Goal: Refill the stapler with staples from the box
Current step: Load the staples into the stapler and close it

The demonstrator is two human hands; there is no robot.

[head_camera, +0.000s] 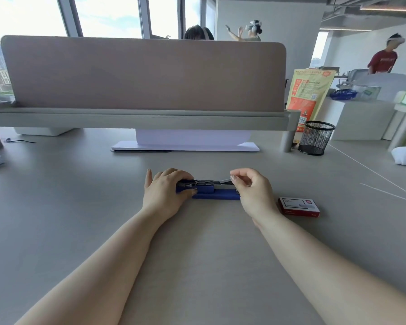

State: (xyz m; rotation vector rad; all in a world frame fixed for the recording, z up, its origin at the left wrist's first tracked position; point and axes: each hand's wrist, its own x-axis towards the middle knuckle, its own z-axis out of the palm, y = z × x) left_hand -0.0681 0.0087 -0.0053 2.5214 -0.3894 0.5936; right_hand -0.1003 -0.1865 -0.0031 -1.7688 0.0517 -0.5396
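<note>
A blue stapler (215, 192) lies flat on the grey desk (80, 207), opened up so its metal staple channel shows along the top. My left hand (164, 193) grips its left end, fingers wrapped over it. My right hand (251, 188) is at the stapler's right end and pinches a grey strip of staples (225, 181) between thumb and forefinger, with the strip resting on the channel. The red and white staple box (299, 206) sits on the desk just right of my right wrist; whether it is open I cannot tell.
A black mesh pen cup (315, 137) stands at the back right beside the shelf leg. A white stand base (185, 146) sits under the pink divider screen (145, 73). An orange bag (311, 95) leans behind the cup. Other people stand further back.
</note>
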